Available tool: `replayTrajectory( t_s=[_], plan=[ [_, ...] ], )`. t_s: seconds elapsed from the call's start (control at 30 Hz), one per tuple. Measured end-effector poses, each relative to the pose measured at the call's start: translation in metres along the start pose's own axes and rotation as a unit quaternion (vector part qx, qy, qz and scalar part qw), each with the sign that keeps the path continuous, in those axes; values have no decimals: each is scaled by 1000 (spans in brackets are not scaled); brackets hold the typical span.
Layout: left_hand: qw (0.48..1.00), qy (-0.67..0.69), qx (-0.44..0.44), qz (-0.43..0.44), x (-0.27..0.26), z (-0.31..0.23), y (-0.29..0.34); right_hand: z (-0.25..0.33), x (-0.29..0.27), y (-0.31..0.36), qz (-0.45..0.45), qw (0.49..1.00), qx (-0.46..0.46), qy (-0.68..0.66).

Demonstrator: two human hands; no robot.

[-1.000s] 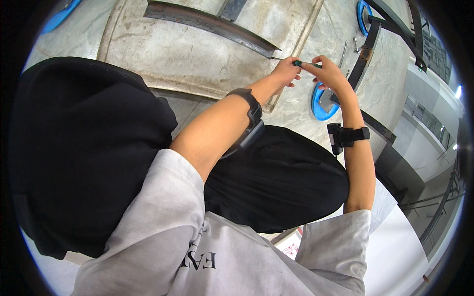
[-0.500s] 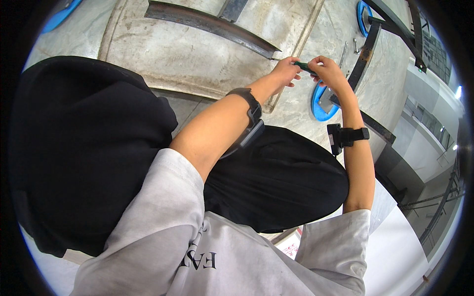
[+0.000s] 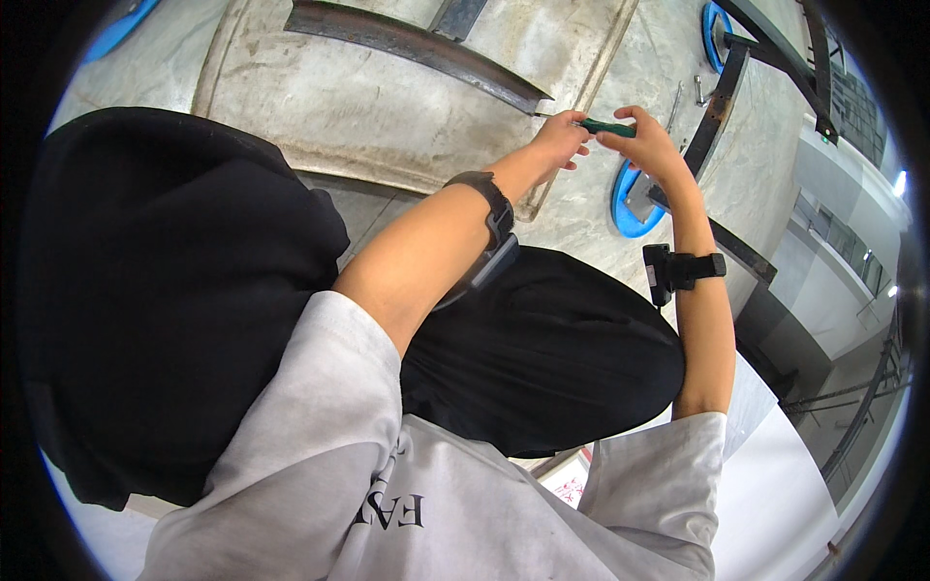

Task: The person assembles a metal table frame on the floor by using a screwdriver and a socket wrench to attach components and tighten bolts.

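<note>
A screwdriver with a green handle (image 3: 606, 127) points left toward the end of a dark steel angle bar (image 3: 436, 56). My left hand (image 3: 560, 141) is closed around its shaft, close to the bar's end. Around the handle, the fingers of my right hand (image 3: 647, 147) are loosely curled, thumb and forefinger on opposite sides of it. The tip meets the bar's end, but what it touches there is too small to make out.
Under the bar lies a worn, stained metal panel (image 3: 320, 107). A blue round pad (image 3: 630, 218) sits below my right hand, beside a dark metal frame leg (image 3: 719, 108). A small wrench (image 3: 699, 91) lies on the floor. My black-clad knees (image 3: 562, 349) are close below.
The fingers of my right hand have loosened and spread around the screwdriver handle, leaving more of the green showing. My left hand stays in place.
</note>
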State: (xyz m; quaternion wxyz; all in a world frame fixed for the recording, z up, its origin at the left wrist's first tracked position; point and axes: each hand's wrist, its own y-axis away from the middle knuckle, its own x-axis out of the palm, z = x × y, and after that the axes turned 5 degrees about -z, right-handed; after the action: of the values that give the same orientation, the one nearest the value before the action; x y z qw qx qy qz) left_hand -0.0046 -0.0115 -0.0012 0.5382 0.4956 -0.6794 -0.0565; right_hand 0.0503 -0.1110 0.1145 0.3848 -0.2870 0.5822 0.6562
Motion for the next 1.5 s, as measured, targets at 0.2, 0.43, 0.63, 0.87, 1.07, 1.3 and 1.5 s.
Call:
replayTrajectory(
  t_s=[0.2, 0.43, 0.63, 0.87, 1.07, 1.3, 1.5],
  plan=[
    [998, 0, 5, -57, 3, 3, 3, -12, 2, -2, 82, 986, 118, -82],
    [988, -30, 4, -154, -35, 22, -9, 7, 0, 4, 37, 991, 105, -80],
    [992, -86, -33, -92, -44, 23, -21, -5, 1, 6, -17, 999, -30, 7],
    [990, -98, -32, -91, -47, 24, -19, 18, -1, 13, 22, 989, 125, -74],
    [992, -85, -46, -80, -48, 19, -20, -11, 11, 8, -69, 997, -42, 6],
    [993, -69, -39, -89, -47, 19, -19, 8, 9, 9, -73, 997, 25, -32],
    [994, -67, -37, -80, -46, 19, -18, -1, 10, 9, -82, 995, -31, -43]
  ],
)
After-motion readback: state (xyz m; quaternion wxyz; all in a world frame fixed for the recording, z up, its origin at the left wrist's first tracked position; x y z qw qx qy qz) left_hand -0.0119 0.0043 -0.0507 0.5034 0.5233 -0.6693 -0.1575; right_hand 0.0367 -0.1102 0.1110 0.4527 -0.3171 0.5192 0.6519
